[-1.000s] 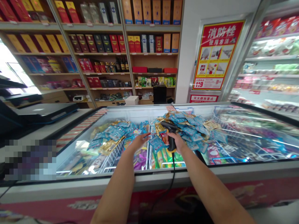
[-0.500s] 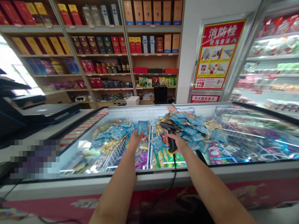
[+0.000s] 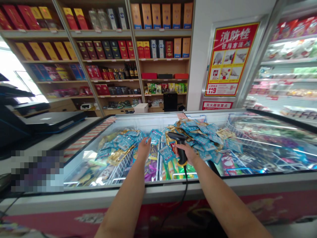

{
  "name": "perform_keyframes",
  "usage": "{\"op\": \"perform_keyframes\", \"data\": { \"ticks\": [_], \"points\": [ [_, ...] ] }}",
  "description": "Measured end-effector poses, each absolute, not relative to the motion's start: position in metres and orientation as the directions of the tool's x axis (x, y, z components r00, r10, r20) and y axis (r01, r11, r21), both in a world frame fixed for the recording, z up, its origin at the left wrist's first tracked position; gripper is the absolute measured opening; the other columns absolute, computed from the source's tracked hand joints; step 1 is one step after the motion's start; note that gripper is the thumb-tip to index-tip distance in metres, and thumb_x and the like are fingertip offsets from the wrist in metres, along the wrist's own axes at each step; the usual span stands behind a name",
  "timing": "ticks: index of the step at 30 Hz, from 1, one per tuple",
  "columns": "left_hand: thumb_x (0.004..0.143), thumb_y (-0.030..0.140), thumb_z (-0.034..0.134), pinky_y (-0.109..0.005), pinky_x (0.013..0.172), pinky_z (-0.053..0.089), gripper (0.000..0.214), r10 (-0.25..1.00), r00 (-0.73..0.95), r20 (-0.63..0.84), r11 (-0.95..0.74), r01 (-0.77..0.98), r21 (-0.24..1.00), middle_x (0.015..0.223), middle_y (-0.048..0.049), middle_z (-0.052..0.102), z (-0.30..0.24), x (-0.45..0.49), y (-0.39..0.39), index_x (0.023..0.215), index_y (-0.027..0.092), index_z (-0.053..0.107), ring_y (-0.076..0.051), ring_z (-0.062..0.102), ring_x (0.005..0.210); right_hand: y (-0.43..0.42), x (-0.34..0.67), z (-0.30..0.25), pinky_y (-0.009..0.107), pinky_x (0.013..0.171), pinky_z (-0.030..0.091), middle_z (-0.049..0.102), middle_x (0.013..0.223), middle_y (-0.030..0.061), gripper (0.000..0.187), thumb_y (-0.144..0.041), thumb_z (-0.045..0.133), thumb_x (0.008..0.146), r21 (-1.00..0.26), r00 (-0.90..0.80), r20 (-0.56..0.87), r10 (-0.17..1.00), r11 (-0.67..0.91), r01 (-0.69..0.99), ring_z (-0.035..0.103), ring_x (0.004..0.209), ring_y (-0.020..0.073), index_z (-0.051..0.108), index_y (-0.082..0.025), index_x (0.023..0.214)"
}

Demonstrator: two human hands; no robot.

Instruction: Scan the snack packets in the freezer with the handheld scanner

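Note:
My right hand [image 3: 187,152] is wrapped round the handle of a black and yellow barcode scanner [image 3: 182,147], whose head points left over the freezer. From its base a black cord hangs down over the front edge. My left hand [image 3: 144,147] is a little to the left, fingers apart and holding nothing that I can see. Just beyond its fingertips is a blue ice cream packet [image 3: 155,136], tilted. Behind the scanner rises a heap of blue and gold packets [image 3: 198,132]. Another pile of blue packets [image 3: 126,140] lies left of my left hand.
The chest freezer [image 3: 170,189] has glass edges and white wire baskets [image 3: 123,165]. Green and purple packets [image 3: 151,170] lie near its front. On the left counter stands a flat black scale [image 3: 56,120]. Shelves of boxed bottles [image 3: 109,49] and a red poster [image 3: 231,59] are behind.
My left hand has let go of the blue packet, which now lies farther right and tilted. The scanner in my right hand has shifted and turned slightly.

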State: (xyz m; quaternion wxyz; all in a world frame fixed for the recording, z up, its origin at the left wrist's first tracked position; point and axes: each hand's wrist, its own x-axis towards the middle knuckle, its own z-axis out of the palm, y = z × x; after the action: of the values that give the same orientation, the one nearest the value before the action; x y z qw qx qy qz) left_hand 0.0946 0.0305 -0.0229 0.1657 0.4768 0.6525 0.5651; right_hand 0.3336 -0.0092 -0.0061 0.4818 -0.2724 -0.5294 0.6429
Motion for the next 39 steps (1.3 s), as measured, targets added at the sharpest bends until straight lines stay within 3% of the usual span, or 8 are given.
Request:
{"op": "perform_keyframes", "data": {
  "ticks": [8,14,21,25,29,32,35,39],
  "points": [
    [0.078,0.045,0.060,-0.033,0.075,0.048,0.039,0.619,-0.646,0.447,-0.155,0.457,0.876,0.081,-0.0037,0.064,-0.013,0.086,0.024,0.103,0.016,0.064,-0.018,0.060,0.076,-0.009,0.334,-0.008,0.028,0.052,0.038,0.056,0.057,0.0008,0.026,-0.039,0.064,0.077,-0.943,-0.380,0.160,0.911,0.027,-0.331,0.049,0.049,0.0136,0.062,-0.017,0.063],
    [0.090,0.035,0.046,-0.036,0.090,0.045,0.029,0.399,-0.553,0.732,-0.259,0.697,0.668,0.097,-0.0095,0.063,-0.004,0.084,0.013,0.102,0.017,0.066,-0.020,0.057,0.097,-0.010,0.334,-0.008,0.027,0.050,0.036,0.056,0.057,0.0012,0.027,-0.039,0.064,0.077,-0.947,-0.368,0.143,0.919,0.018,-0.322,0.048,0.048,0.0135,0.062,-0.017,0.061],
    [0.087,0.028,0.053,-0.035,0.085,0.048,0.030,0.681,-0.309,0.664,-0.179,0.809,0.560,0.102,-0.0082,0.066,-0.004,0.091,0.010,0.113,0.023,0.067,-0.023,0.061,0.096,-0.013,0.333,-0.003,0.028,0.051,0.037,0.055,0.055,0.0005,0.028,-0.040,0.064,0.074,-0.954,-0.363,0.130,0.923,0.016,-0.300,0.047,0.048,0.0132,0.061,-0.018,0.059],
    [0.078,0.017,0.062,-0.036,0.089,0.047,0.071,0.772,-0.300,0.560,-0.168,0.754,0.635,0.121,-0.0124,0.062,-0.007,0.096,0.012,0.144,0.021,0.038,-0.026,0.058,0.112,-0.013,0.334,-0.003,0.028,0.052,0.038,0.057,0.058,0.0000,0.023,-0.039,0.065,0.074,-0.948,-0.365,0.124,0.923,0.001,-0.318,0.048,0.049,0.0132,0.062,-0.018,0.065],
    [0.071,0.020,0.070,-0.033,0.073,0.050,0.098,0.861,-0.358,0.362,-0.025,0.680,0.733,0.112,-0.0155,0.065,-0.006,0.099,0.013,0.151,0.015,0.014,-0.025,0.066,0.088,-0.012,0.334,-0.004,0.029,0.052,0.038,0.058,0.060,0.0001,0.021,-0.038,0.065,0.074,-0.943,-0.373,0.128,0.919,-0.003,-0.333,0.049,0.050,0.0138,0.062,-0.018,0.068],
    [0.071,0.027,0.072,-0.030,0.067,0.048,0.083,0.831,-0.429,0.353,0.005,0.641,0.768,0.098,-0.0110,0.068,-0.005,0.099,0.015,0.144,0.014,0.034,-0.020,0.065,0.073,-0.011,0.333,-0.006,0.029,0.052,0.038,0.058,0.060,0.0002,0.021,-0.038,0.065,0.074,-0.942,-0.372,0.133,0.919,0.001,-0.335,0.048,0.050,0.0139,0.063,-0.019,0.068],
    [0.073,0.035,0.069,-0.029,0.068,0.047,0.050,0.807,-0.475,0.349,0.044,0.639,0.768,0.085,-0.0079,0.067,-0.006,0.097,0.016,0.117,0.013,0.058,-0.021,0.065,0.077,-0.011,0.333,-0.006,0.028,0.052,0.038,0.059,0.059,0.0005,0.021,-0.038,0.065,0.075,-0.944,-0.376,0.134,0.917,0.003,-0.330,0.049,0.050,0.0138,0.063,-0.018,0.069],
    [0.078,0.042,0.062,-0.031,0.070,0.047,0.043,0.841,-0.440,0.315,0.063,0.657,0.751,0.083,-0.0098,0.068,-0.011,0.094,0.019,0.110,0.012,0.062,-0.023,0.065,0.079,-0.013,0.332,-0.004,0.027,0.050,0.037,0.058,0.057,0.0008,0.021,-0.038,0.065,0.075,-0.947,-0.370,0.120,0.921,-0.006,-0.322,0.050,0.050,0.0136,0.063,-0.018,0.068]
  ]
}}
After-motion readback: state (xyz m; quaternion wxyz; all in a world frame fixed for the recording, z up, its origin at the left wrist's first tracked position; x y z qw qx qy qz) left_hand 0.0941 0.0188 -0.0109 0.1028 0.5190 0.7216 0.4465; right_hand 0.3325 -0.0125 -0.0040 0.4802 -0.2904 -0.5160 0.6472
